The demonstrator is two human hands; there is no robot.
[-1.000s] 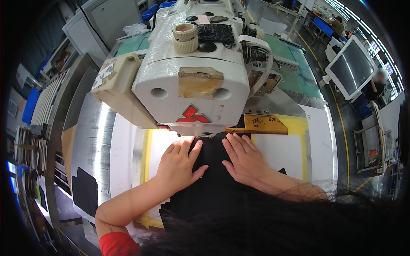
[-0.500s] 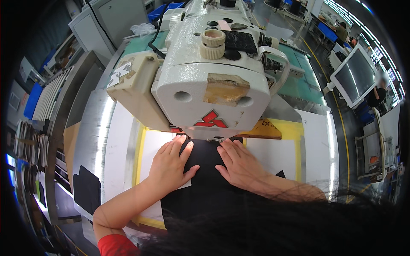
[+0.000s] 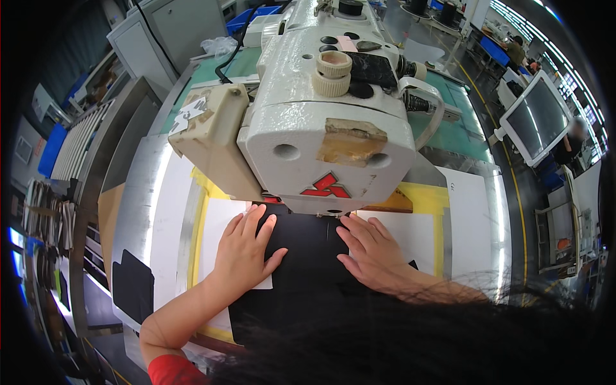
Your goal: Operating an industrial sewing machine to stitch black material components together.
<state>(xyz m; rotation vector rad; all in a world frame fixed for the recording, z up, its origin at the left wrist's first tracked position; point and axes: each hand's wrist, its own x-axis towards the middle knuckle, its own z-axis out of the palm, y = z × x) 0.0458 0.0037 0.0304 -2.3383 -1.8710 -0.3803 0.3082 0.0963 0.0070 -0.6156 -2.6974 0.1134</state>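
A piece of black fabric (image 3: 298, 269) lies under the white head of a sewing machine (image 3: 327, 151). Flat on the left side of the fabric rests my left hand (image 3: 242, 247), fingers stretched toward the machine and thumb out to the side. My right hand (image 3: 372, 250) lies along the right side of the fabric, its fingers extended and its index fingertip close to the presser area. Neither hand grips anything. The machine head hides the fabric's far end, and dark hair covers its near part.
White sheets edged with yellow tape (image 3: 427, 199) lie under the fabric on the metal table. Black cut pieces (image 3: 133, 285) sit at the left table edge. A screen (image 3: 536, 119) stands to the right, and a shelving rack (image 3: 83, 138) to the left. People work farther back.
The fabric and taped sheets have shifted left relative to the machine head. My left hand has moved slightly left and my right hand slightly right, so they are farther apart.
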